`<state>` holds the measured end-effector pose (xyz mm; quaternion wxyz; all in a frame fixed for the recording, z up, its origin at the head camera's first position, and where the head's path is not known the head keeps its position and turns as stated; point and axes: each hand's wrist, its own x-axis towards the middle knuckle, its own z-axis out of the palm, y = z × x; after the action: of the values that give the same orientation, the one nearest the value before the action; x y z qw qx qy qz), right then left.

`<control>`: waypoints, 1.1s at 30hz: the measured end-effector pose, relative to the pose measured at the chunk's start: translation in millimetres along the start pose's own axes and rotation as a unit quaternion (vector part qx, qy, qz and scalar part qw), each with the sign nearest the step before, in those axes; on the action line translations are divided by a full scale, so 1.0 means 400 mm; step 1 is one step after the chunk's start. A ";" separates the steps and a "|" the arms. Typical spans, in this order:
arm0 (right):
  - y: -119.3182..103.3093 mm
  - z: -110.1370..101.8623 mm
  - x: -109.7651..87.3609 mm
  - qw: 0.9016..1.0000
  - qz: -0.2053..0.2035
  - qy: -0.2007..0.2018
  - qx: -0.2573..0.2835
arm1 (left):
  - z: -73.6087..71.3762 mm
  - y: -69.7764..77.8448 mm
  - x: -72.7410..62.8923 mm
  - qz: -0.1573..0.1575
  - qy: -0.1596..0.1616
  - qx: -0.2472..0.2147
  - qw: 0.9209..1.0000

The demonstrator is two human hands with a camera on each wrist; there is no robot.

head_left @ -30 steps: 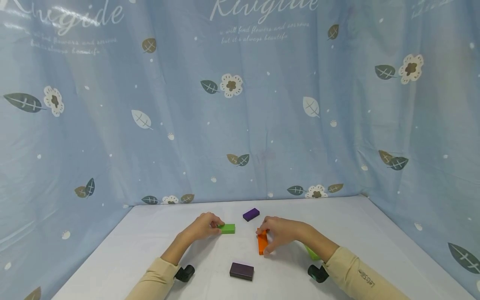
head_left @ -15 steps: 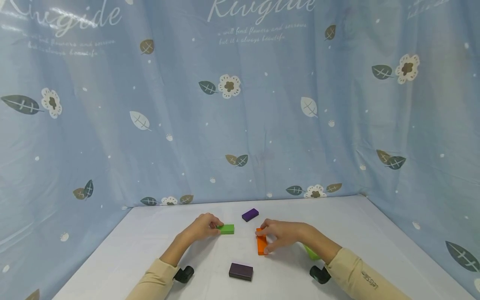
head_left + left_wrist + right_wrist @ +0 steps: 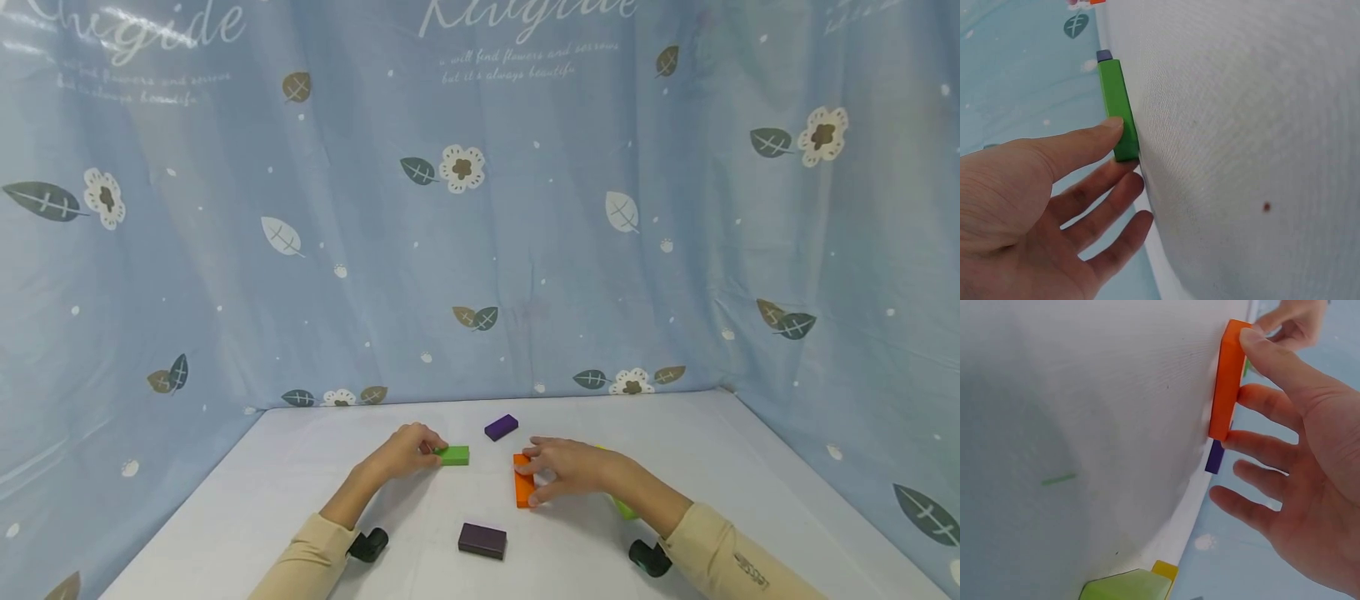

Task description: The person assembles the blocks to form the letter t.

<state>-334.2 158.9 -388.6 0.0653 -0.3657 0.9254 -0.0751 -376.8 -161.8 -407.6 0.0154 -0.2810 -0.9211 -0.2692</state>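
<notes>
Left of the table's middle, my left hand (image 3: 408, 452) pinches one end of a green block (image 3: 456, 456). In the left wrist view the thumb lies on the block's (image 3: 1114, 94) face, a finger is behind it, and the other fingers are spread. To the right, my right hand (image 3: 566, 468) holds an upright-lying orange block (image 3: 523, 492) lengthwise on the cloth. The right wrist view shows the thumb at one end of the orange block (image 3: 1229, 381), with fingertips at its side and other end. The two remaining fingers stand away from it.
A purple block (image 3: 501, 427) lies behind, between the hands; a dark brown block (image 3: 482, 541) lies in front. Partly hidden by the right forearm are a light green block (image 3: 624, 508) and a yellow block (image 3: 1164, 569). A patterned blue curtain (image 3: 525, 250) surrounds the white table (image 3: 405, 550).
The right wrist and forearm have shifted slightly right, and its fingers have loosened a little at the orange block's far end. The left hand and the blocks look unmoved.
</notes>
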 end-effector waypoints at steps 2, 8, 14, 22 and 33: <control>-0.003 -0.001 -0.001 1.000 -0.001 0.006 -0.006 | 0.000 -0.002 0.001 0.004 0.000 0.003 1.000; -0.002 0.002 -0.008 0.999 -0.022 0.034 -0.031 | 0.002 -0.002 0.002 0.010 -0.001 0.006 1.000; 0.001 0.005 -0.012 0.997 -0.028 0.059 -0.027 | 0.000 0.004 0.000 0.003 0.000 0.007 1.000; 0.004 0.005 -0.013 0.998 -0.029 0.058 -0.020 | -0.001 0.009 0.000 0.004 0.001 0.005 1.000; 0.004 0.006 -0.016 0.999 -0.022 0.038 0.005 | -0.006 -0.001 0.000 0.031 -0.003 0.019 0.999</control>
<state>-330.3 164.1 -390.9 0.0298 -0.3828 0.9185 -0.0947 -377.3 -163.2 -405.7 0.0262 -0.3098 -0.9169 -0.2502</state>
